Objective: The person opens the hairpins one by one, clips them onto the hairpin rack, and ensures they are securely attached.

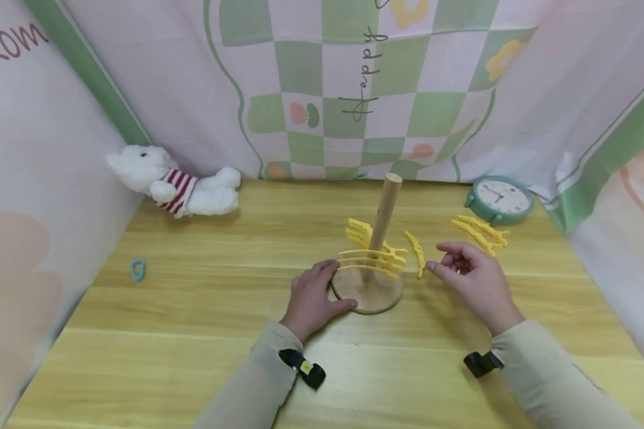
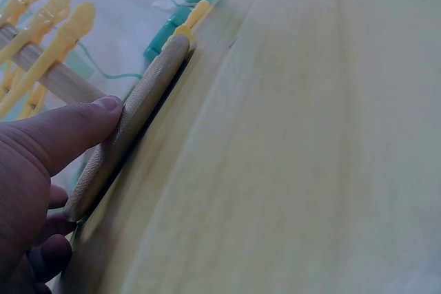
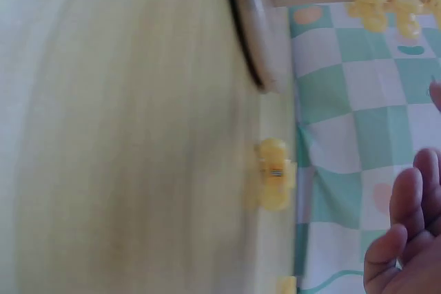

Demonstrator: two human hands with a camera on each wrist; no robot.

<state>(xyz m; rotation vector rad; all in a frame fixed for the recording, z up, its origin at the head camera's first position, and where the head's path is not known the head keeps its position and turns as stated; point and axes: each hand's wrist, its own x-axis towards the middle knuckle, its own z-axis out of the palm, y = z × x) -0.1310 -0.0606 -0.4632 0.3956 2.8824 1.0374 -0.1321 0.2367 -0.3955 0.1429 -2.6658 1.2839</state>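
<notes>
A wooden stand with an upright post (image 1: 385, 211) and a round base (image 1: 372, 298) is at the middle of the table. Several yellow alligator hair clips (image 1: 372, 260) are fixed to its post, some at the front, others behind to the left. My left hand (image 1: 315, 298) grips the base's left edge; in the left wrist view the thumb (image 2: 103, 111) presses on its top, fingers at the rim. Just left of my right hand (image 1: 477, 283), one loose hair clip (image 1: 417, 253) lies on the table. That hand hovers with loosely bent fingers, holding nothing.
Two more yellow clips (image 1: 477, 231) lie beyond the right hand, by a green round clock (image 1: 500, 198). At the back left lies a white plush toy (image 1: 211, 196) in a striped shirt. A small blue ring (image 1: 133, 271) is on the table's left. Printed curtain (image 1: 300, 71) stands behind.
</notes>
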